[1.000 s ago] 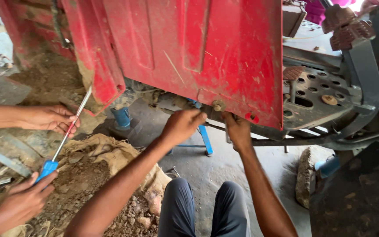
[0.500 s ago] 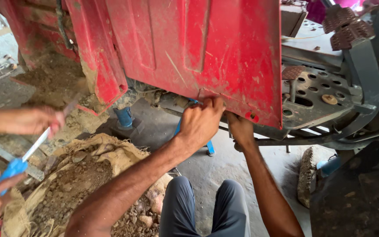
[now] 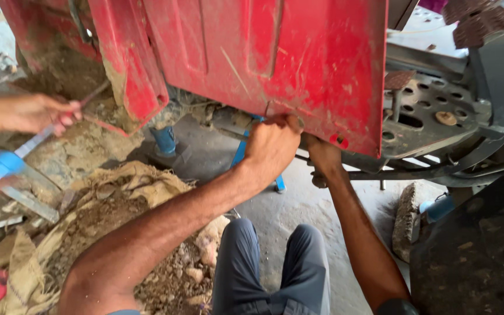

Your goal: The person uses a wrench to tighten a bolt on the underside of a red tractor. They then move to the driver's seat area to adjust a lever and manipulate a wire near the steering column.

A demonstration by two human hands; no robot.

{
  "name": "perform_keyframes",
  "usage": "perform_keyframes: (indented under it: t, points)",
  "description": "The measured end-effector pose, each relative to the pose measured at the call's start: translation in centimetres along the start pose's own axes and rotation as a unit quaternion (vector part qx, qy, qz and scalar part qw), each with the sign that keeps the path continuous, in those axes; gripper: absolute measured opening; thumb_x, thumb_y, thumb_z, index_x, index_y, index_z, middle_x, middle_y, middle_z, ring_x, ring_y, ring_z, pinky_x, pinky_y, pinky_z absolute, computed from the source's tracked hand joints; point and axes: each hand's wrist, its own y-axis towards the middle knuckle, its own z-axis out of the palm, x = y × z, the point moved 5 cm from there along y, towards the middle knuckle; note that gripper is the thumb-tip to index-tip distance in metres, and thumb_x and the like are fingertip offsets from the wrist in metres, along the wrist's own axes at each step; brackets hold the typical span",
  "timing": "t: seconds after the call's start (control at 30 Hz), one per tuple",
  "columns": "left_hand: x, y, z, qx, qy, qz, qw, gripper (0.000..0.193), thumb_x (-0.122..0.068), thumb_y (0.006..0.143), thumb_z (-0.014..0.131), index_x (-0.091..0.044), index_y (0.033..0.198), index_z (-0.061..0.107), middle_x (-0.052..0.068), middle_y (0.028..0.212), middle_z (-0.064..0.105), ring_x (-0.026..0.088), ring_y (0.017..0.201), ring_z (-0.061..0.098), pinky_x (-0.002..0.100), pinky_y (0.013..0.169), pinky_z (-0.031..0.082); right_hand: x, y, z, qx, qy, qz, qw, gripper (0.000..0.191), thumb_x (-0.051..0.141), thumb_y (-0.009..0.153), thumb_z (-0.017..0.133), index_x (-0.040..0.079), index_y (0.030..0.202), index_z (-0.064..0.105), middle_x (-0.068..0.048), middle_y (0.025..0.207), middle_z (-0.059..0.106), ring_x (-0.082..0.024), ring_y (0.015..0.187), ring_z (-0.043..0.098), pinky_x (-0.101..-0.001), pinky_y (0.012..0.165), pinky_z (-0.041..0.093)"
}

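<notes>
Curled tight, the left hand (image 3: 270, 147) pinches the lower edge of the red metal panel (image 3: 275, 58) at mid-frame, thumb pressed against the rim; half a second ago it sat a little lower and further left, so it has crept up onto the edge. At the far left of the frame a co-worker's hand (image 3: 39, 112) grips a blue-handled screwdriver (image 3: 7, 162), which has swung from a steep slant a second ago to a flatter line pointing toward the mud-caked corner of the panel. Below it, dirt and sacking (image 3: 106, 198) lie heaped as before. Just right of the left hand, the right hand (image 3: 324, 158) reaches under the same edge, fingers hidden behind the panel, so I cannot tell how it grips; it has barely shifted. Further right, the perforated grey plate (image 3: 433, 114) stays put.
</notes>
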Motion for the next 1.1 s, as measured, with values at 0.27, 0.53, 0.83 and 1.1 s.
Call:
perform_keyframes:
  t: [0.27, 0.53, 0.83, 1.1]
  points:
    - [1.6, 0.1, -1.7, 0.026, -0.118, -0.015, 0.993, 0.028, -0.037, 0.099, 0.062, -0.012, 0.089, 0.067, 0.008, 0.07, 0.071, 0.024, 0.061, 0.071, 0.036, 0.051, 0.054, 1.2, -0.2, -0.3, -0.067, -0.009, -0.218, 0.974, 0.018, 0.018, 0.1, 0.064, 0.002, 0.103, 0.07, -0.009, 0.093, 0.074, -0.02, 0.084, 0.067, -0.0371, 0.075, 0.052]
    - [0.2, -0.1, -2.2, -0.056, 0.018, 0.009, 0.998, 0.016, -0.019, 0.076, 0.071, -0.013, 0.09, 0.065, 0.007, 0.078, 0.071, 0.019, 0.069, 0.073, 0.033, 0.05, 0.055, 1.1, -0.4, 0.3, -0.044, 0.117, -0.18, 0.976, 0.012, 0.012, 0.099, 0.065, 0.0, 0.098, 0.067, -0.006, 0.086, 0.066, -0.013, 0.077, 0.058, -0.0336, 0.068, 0.047]
    - [1.7, -0.4, -2.3, -0.054, -0.172, 0.003, 0.984, 0.026, -0.034, 0.095, 0.066, -0.008, 0.087, 0.064, 0.01, 0.067, 0.069, 0.025, 0.058, 0.07, 0.037, 0.049, 0.053, -3.0, -4.9, 6.5, 0.007, -0.002, -0.133, 0.991, 0.018, 0.013, 0.093, 0.066, -0.002, 0.102, 0.065, -0.015, 0.074, 0.066, -0.025, 0.064, 0.061, -0.0396, 0.061, 0.048]
    - [1.6, -1.1, -2.1, -0.019, -0.164, -0.001, 0.986, 0.03, -0.034, 0.1, 0.065, -0.006, 0.089, 0.063, 0.008, 0.058, 0.066, 0.023, 0.047, 0.067, 0.035, 0.041, 0.05, -9.1, -8.5, 14.1, 0.157, -0.176, -0.099, 0.967, 0.019, 0.016, 0.094, 0.057, 0.009, 0.106, 0.069, -0.017, 0.088, 0.075, -0.038, 0.081, 0.073, -0.05, 0.072, 0.056]
